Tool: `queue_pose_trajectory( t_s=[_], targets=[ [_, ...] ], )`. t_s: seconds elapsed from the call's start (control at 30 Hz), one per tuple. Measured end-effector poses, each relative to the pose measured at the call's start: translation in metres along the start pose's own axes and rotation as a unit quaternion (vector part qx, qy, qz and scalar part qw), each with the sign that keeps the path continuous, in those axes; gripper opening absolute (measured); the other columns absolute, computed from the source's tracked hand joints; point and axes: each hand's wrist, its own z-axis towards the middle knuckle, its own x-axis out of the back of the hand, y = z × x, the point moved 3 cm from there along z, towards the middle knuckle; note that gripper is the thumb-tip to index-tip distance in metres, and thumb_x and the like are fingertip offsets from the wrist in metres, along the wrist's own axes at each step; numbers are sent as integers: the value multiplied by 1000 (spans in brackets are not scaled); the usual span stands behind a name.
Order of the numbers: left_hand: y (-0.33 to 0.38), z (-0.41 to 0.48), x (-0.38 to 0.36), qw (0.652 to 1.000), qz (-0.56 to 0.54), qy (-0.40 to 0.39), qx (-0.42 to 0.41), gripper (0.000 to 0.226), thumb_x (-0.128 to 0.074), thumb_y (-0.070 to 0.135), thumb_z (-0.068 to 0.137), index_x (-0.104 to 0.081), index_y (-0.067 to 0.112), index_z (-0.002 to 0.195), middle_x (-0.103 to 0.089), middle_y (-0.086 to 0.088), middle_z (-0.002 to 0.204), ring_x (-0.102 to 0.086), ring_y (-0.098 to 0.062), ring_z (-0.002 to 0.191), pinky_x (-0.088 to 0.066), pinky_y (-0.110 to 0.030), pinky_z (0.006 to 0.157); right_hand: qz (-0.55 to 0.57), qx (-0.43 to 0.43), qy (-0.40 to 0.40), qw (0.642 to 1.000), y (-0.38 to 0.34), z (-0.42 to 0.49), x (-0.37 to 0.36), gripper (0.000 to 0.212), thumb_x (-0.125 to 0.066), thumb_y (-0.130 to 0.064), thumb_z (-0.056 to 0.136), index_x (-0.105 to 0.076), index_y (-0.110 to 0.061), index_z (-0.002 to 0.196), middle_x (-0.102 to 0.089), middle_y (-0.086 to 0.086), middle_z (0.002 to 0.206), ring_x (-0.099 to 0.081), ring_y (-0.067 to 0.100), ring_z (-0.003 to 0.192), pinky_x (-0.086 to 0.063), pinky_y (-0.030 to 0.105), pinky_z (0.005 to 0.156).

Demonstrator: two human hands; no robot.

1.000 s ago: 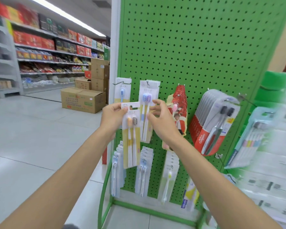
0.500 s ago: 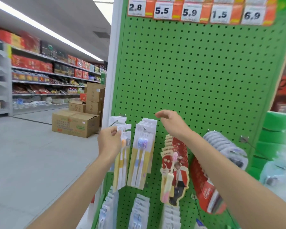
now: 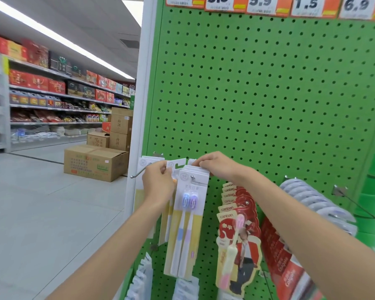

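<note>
My left hand (image 3: 158, 185) pinches a white-and-yellow toothbrush pack (image 3: 178, 166) by its top, held up against the green pegboard (image 3: 268, 94). Only the pack's notched header and a strip of its yellow card show past my hand. Just to its right hangs a stack of packs with blue and purple toothbrushes (image 3: 187, 224) on a hook. My right hand (image 3: 217, 165) has its fingers curled over the top edges of that stack. A bare metal hook (image 3: 139, 172) sticks out to the left of my left hand.
Red canban toothbrush packs (image 3: 238, 230) and Colgate packs (image 3: 284, 263) hang to the right. Price tags (image 3: 262, 4) line the board's top. More packs hang below. Cardboard boxes (image 3: 95, 161) stand on the aisle floor at left, before stocked shelves (image 3: 52, 94).
My right hand came down from the bare pegboard onto the top of the blue-and-purple stack. My left hand kept the pack and brought it closer beside that stack.
</note>
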Motion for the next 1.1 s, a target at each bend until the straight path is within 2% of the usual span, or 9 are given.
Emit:
queue_pose_trajectory(
  t_s=[0.07,0.17,0.23,0.33,0.4,0.63,0.77,0.87,1.1],
  targets=[
    [-2,4,-5,1000,-9,-20,6,19,-51,5,99,-68,1,93,-72,-8,94,-64,-16,89,-45,-17,68,12,2,0,1000,3,1,2,32,-39,-11,102,-70,-9,109,-69,2,110,-58,20,96,-49,34,89],
    [-6,13,-11,997,-38,-71,23,21,-51,7,99,-71,13,100,-73,3,100,-67,-18,101,-52,-42,93,8,-3,9,1000,8,4,5,29,-41,-14,100,-70,-16,104,-69,5,110,-64,31,105,-50,44,98],
    [-7,16,-13,992,-46,-109,39,21,-51,6,99,-70,14,102,-73,2,103,-67,-19,103,-51,-47,97,7,-8,20,1000,10,6,8,25,-42,-15,100,-67,-20,102,-66,3,114,-64,27,106,-49,44,99],
    [-8,20,-13,987,-58,-146,43,21,-52,4,99,-69,14,104,-72,0,108,-66,-21,106,-50,-47,100,25,1,24,999,10,6,11,27,-41,-9,100,-60,-15,118,-61,3,118,-60,17,103,-51,34,94],
    [-6,20,-13,983,-67,-164,45,21,-51,5,100,-69,16,101,-72,-1,107,-66,-21,106,-51,-43,98,31,3,23,999,9,6,13,30,-40,-4,100,-58,-10,123,-61,4,118,-59,14,101,-51,28,88],
    [4,22,-17,978,-110,-172,48,22,-51,6,100,-67,20,95,-71,1,93,-68,-8,81,-52,-18,63,26,-8,14,1000,14,7,13,36,-34,3,98,-62,-7,118,-67,8,114,-63,16,97,-52,23,78],
    [6,18,-20,980,-97,-175,16,22,-55,5,98,-68,21,92,-72,3,94,-67,-11,86,-54,-23,72,14,-15,-8,1000,18,5,11,40,-32,6,97,-65,-8,116,-68,7,115,-66,23,101,-55,29,85],
    [7,17,-21,978,-105,-182,7,21,-58,4,96,-70,21,90,-73,7,89,-68,-4,79,-53,-18,65,22,-14,-19,999,20,7,9,45,-33,9,94,-63,-9,122,-67,3,118,-68,22,100,-57,34,89],
    [11,20,-28,949,-112,-291,57,24,-64,7,91,-69,17,112,-75,-4,99,-71,-14,86,-54,-26,70,-22,15,51,998,28,8,19,15,-54,-14,99,-67,-13,105,-72,10,99,-65,16,82,-56,30,77]
  ],
)
